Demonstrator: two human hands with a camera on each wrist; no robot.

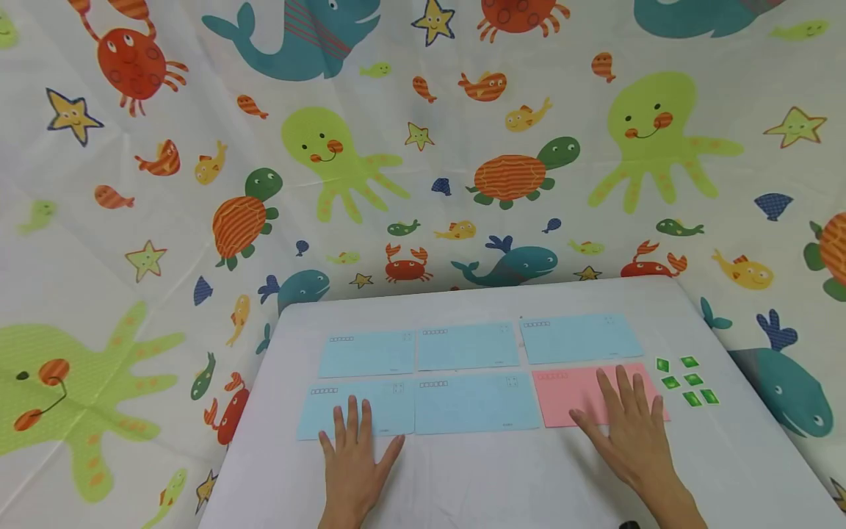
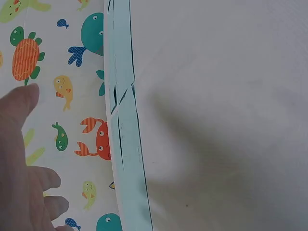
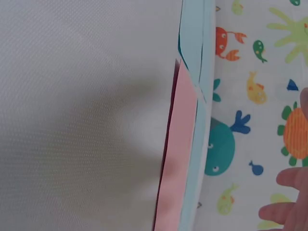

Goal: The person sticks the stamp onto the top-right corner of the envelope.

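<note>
Several light blue envelopes (image 1: 476,408) and one pink envelope (image 1: 562,404) lie flat in two rows, each with small printed boxes in its top corners. My left hand (image 1: 353,463) is spread palm down over the near-left blue envelope (image 1: 313,422). Over the pink envelope, at the right of the near row, my right hand (image 1: 631,441) is spread the same way. Both hands have their fingers apart and hold nothing. In the wrist views the left fingers (image 2: 45,178) and right fingers (image 3: 291,178) appear raised off the paper. Several small green stickers (image 1: 692,379) lie right of the pink envelope.
A white table (image 1: 476,485) carries everything. Behind and beside it hangs a curtain (image 1: 370,242) printed with sea animals. A small dark object (image 1: 629,524) shows at the bottom edge, beside the right forearm.
</note>
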